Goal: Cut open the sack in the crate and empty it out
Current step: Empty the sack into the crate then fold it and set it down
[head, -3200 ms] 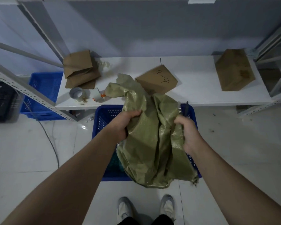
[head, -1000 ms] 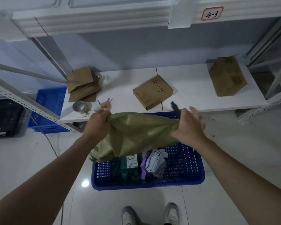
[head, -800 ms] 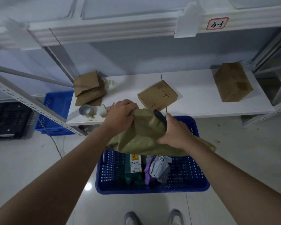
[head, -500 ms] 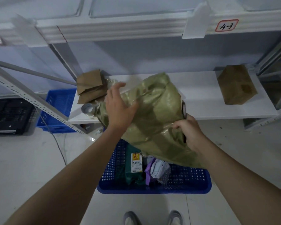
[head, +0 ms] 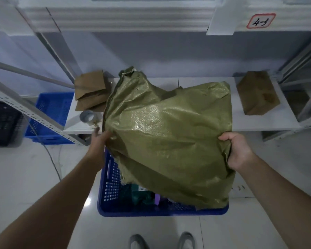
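A limp olive-green woven sack (head: 165, 141) hangs spread out above the blue plastic crate (head: 109, 187) on the floor. My left hand (head: 99, 142) grips the sack's left edge. My right hand (head: 238, 151) is clenched on its right edge. The sack hides most of the crate's inside. Under its lower edge I see dark green and purple packages (head: 144, 196) lying in the crate. No cutting tool shows in either hand.
A low white shelf (head: 205, 83) behind the crate carries brown cardboard pieces (head: 90, 90), a roll of tape (head: 87, 116) and a brown box (head: 258, 95). Another blue crate (head: 50, 112) and a black crate (head: 2, 123) stand at the left. My shoes (head: 162, 240) are below.
The bunched sack has been spread wide between my hands. My left hand dropped from its top to its left edge, and my right hand moved out to the right edge.
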The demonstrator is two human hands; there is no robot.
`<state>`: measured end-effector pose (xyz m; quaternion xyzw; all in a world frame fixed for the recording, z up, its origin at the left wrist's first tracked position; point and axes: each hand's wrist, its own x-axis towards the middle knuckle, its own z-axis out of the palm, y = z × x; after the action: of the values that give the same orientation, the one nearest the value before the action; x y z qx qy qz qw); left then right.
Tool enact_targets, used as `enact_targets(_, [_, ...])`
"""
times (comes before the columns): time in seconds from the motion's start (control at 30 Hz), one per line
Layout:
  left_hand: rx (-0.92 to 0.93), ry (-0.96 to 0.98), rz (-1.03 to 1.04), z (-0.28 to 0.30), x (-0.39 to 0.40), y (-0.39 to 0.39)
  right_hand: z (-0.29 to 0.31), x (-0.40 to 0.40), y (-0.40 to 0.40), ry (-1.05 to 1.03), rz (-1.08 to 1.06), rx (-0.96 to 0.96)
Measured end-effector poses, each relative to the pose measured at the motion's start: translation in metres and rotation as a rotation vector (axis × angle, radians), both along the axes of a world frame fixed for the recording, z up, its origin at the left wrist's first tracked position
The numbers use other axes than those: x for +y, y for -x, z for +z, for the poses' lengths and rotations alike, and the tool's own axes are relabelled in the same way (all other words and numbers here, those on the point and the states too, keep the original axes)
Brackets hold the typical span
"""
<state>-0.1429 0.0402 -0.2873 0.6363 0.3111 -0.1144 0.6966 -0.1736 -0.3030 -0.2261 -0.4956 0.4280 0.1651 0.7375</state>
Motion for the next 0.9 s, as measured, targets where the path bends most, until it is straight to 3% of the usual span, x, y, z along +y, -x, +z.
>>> enact_targets(0.1, [0.041, 0.129, -0.339, 0.017, -0.007, -0.001, 0.005, 0.0, 0.002, 0.048, 0.042, 0.05])
enact_targets(0.2, [0.124, 0.291, -0.435, 0.025, -0.016, -0.002, 0.016, -0.001, 0.001, 0.074, 0.02, 0.051])
enact_targets(0.33, [0.252, 0.333, -0.59, 0.034, -0.019, -0.004, 0.035, 0.0, -0.007, 0.078, -0.039, 0.02])
enact_targets(0.73, [0.242, 0.092, -0.431, 0.053, -0.049, 0.001, 0.044, 0.032, -0.008, -0.038, -0.149, -0.065])
enact_targets(0.9, [0.165, -0.121, -0.351, 0.049, -0.038, 0.003, 0.037, 0.029, 0.0, -0.052, -0.13, -0.028])
